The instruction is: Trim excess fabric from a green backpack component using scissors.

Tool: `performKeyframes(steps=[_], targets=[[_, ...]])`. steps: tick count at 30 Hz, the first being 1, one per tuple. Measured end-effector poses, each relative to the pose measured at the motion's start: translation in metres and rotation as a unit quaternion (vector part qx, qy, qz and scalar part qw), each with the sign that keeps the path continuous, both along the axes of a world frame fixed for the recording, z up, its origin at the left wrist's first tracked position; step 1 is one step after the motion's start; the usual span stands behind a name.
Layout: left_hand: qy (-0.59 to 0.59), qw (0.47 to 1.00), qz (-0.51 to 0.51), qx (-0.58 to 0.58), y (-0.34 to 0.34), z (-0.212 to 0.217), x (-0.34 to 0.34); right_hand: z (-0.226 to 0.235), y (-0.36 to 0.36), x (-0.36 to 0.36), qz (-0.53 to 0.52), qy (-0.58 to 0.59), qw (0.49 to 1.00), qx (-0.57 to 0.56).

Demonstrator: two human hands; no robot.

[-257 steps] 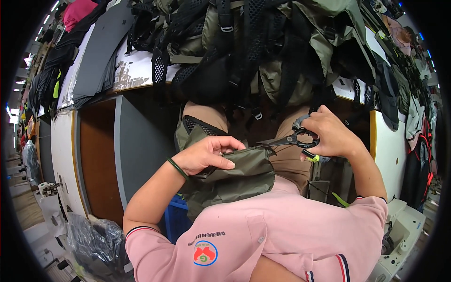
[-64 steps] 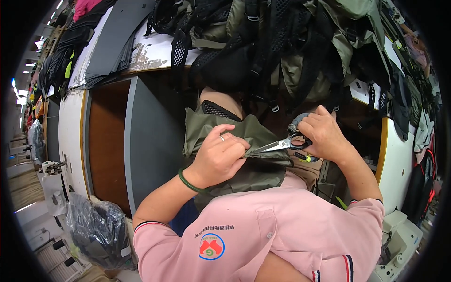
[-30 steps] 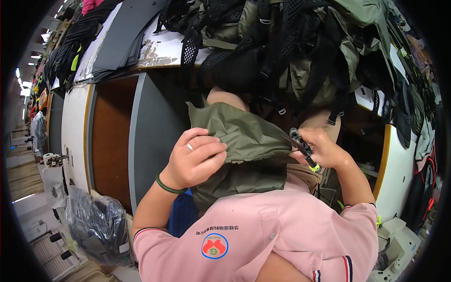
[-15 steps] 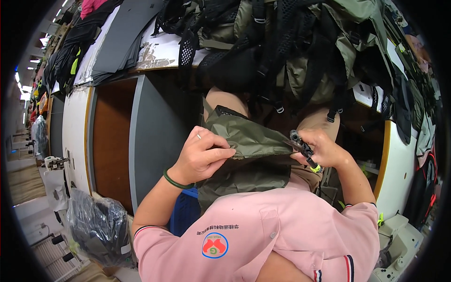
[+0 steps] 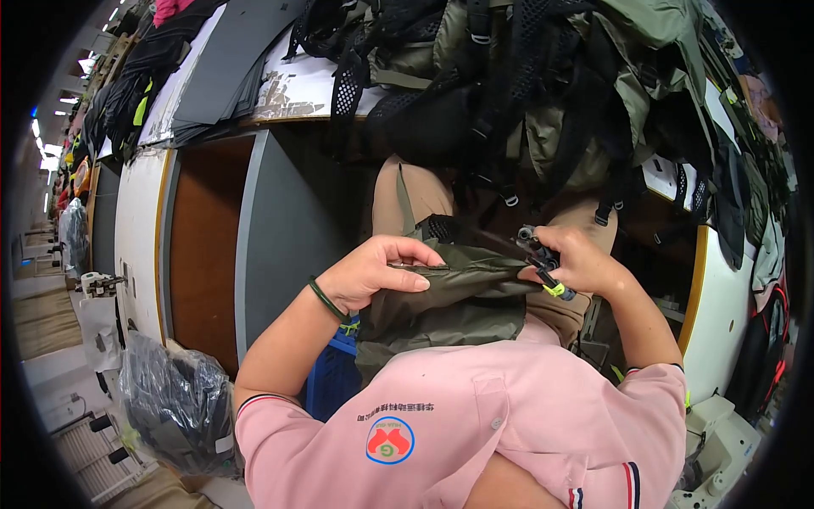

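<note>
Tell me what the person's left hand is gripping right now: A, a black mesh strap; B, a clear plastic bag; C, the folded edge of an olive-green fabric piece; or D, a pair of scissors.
C: the left hand pinches the folded top edge of the olive-green fabric piece, while the right hand holds the black-handled scissors at its other end.

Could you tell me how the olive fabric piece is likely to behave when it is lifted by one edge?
Probably floppy: the olive fabric piece folds and sags below the left hand. Likely light, since fingertips alone pinch it.
</note>
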State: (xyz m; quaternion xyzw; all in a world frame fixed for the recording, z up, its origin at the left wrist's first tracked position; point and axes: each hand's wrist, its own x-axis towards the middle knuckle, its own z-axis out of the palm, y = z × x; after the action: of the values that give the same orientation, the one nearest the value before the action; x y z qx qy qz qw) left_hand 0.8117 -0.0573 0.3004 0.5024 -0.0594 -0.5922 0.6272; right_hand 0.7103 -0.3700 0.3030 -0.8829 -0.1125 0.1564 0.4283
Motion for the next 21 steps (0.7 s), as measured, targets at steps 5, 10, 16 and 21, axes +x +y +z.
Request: performKeyframes(steps=[5,10,16,21], targets=[[0.013,1.0,0.001,0.007,-0.004,0.002,-0.001,0.017,0.001,0.008,0.044,-0.1,0.986,-0.126],[0.004,1.0,0.004,0.003,-0.004,0.0,-0.005,0.022,0.004,0.016,0.102,-0.08,0.979,-0.155],[0.004,1.0,0.014,0.007,-0.005,-0.002,-0.007,0.023,0.007,0.018,0.104,-0.099,0.979,-0.145],[-0.013,1.0,-0.004,0.0,-0.004,-0.005,-0.007,0.017,0.002,0.016,0.104,-0.101,0.976,-0.164]])
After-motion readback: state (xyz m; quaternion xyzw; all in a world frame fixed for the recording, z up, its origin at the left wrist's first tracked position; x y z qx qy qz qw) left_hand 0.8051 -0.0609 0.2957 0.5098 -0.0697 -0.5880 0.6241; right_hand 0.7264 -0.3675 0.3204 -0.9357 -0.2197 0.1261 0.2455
